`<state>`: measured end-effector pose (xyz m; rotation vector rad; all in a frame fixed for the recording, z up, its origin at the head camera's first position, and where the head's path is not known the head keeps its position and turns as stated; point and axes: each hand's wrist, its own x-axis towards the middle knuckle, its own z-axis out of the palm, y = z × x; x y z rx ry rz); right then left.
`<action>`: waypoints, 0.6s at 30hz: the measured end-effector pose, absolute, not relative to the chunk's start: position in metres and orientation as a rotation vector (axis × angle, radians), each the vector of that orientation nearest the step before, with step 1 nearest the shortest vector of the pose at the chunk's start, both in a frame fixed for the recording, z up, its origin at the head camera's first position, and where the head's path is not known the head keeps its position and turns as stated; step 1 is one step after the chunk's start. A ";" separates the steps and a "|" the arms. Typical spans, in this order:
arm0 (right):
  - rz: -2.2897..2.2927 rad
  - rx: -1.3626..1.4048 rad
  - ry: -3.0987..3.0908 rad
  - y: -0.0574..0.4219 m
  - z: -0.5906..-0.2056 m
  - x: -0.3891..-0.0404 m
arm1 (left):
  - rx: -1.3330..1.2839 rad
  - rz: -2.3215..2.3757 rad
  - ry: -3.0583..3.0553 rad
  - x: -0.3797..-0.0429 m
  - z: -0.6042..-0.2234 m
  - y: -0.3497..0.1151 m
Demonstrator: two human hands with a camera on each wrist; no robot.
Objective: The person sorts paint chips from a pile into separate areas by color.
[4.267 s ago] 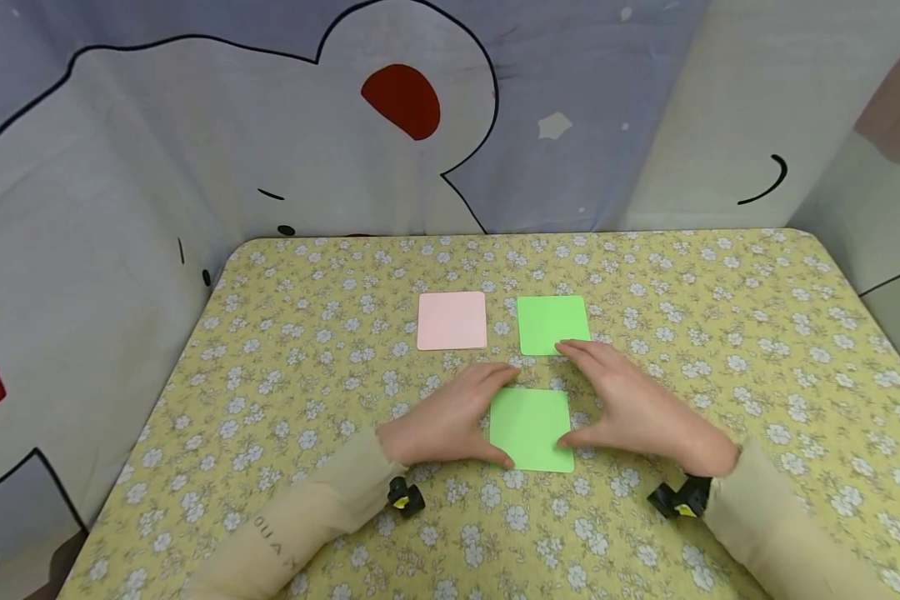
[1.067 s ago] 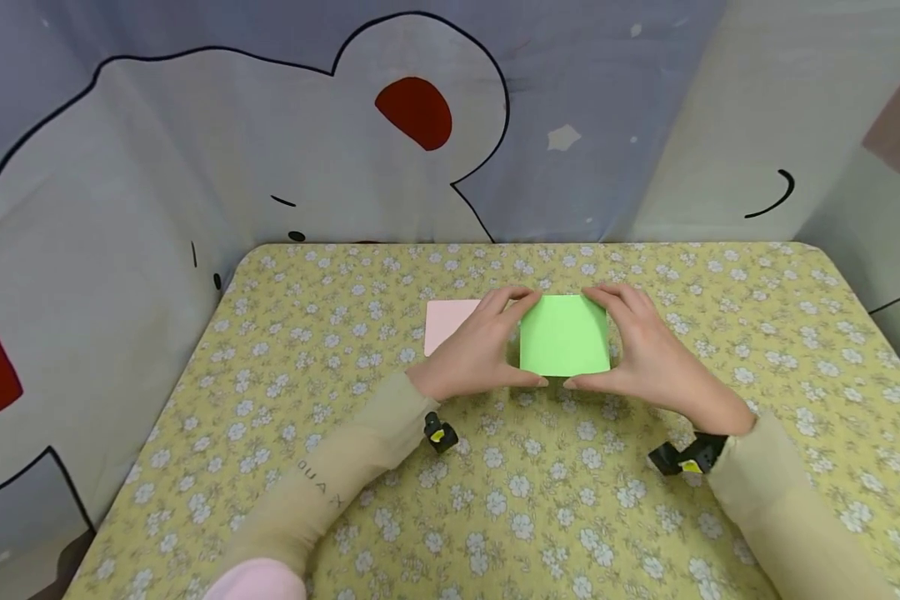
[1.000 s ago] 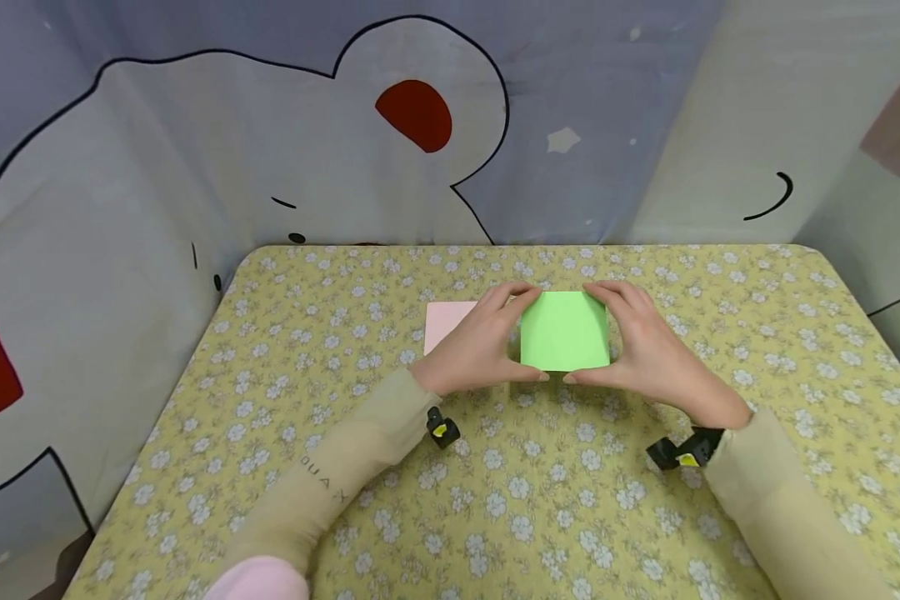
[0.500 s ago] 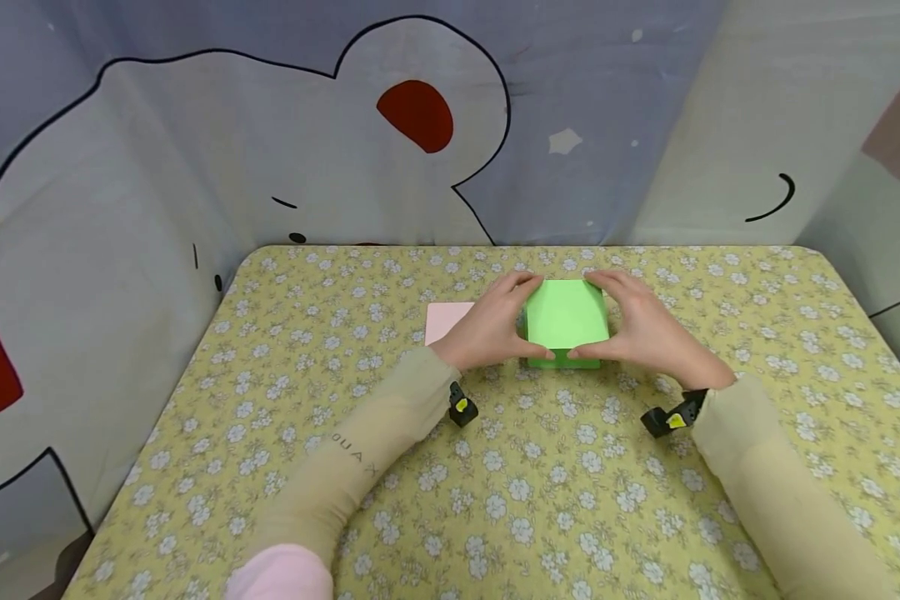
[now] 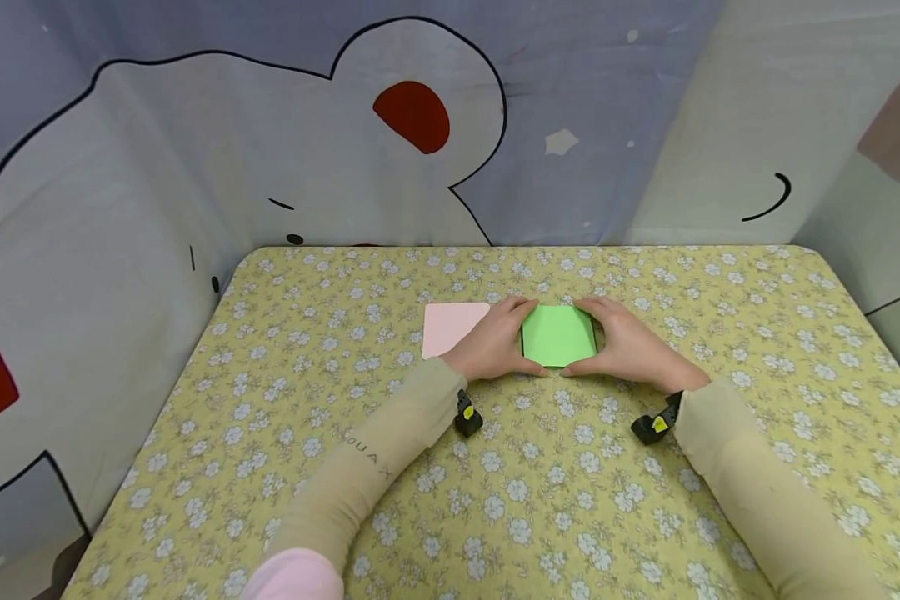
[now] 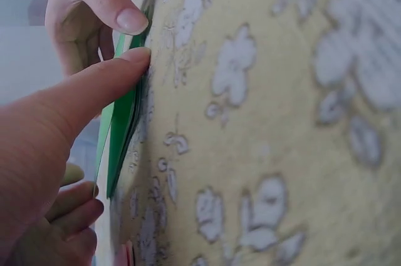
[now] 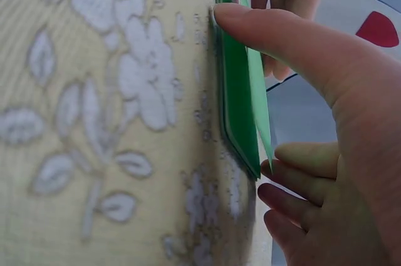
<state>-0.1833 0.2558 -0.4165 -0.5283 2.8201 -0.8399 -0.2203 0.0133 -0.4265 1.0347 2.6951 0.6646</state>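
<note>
At the middle of the table, both hands hold a thin, light-green square card point(image 5: 558, 335) by its opposite edges. My left hand point(image 5: 495, 342) has its left side between thumb and fingers, and my right hand point(image 5: 630, 346) grips the right side likewise. Both thumbs press the near edge, tips almost meeting. In the right wrist view the held card looks slightly bowed, above a second green card point(image 7: 237, 91) that lies flat and shaded beneath it. A pink square card point(image 5: 450, 327) lies just left, its right corner covered by my left hand.
A yellow, flower-patterned cloth point(image 5: 517, 500) covers the table. Behind it and at the sides hangs a cartoon-printed curtain point(image 5: 570, 192). Dark wrist cameras sit below both hands.
The nearer green card was picked up and carried away from me, over the farther green card. During the last half second, both hands lowered it onto or close above that card.
</note>
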 end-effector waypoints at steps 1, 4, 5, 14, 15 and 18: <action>-0.832 -0.529 2.817 0.256 -0.417 -0.184 | 1.031 0.664 2.694 -0.220 -0.427 0.013; -0.821 -0.539 2.810 0.257 -0.420 -0.185 | 1.026 0.670 2.689 -0.221 -0.429 0.014; -0.817 -0.541 2.810 0.257 -0.421 -0.185 | 1.025 0.674 2.688 -0.221 -0.430 0.014; -0.846 -0.535 2.787 0.259 -0.421 -0.184 | 1.022 0.680 2.679 -0.221 -0.430 0.014; -0.853 -0.532 2.784 0.259 -0.421 -0.184 | 1.023 0.679 2.678 -0.221 -0.430 0.015; -0.864 -0.528 2.780 0.260 -0.420 -0.184 | 1.024 0.678 2.673 -0.221 -0.430 0.015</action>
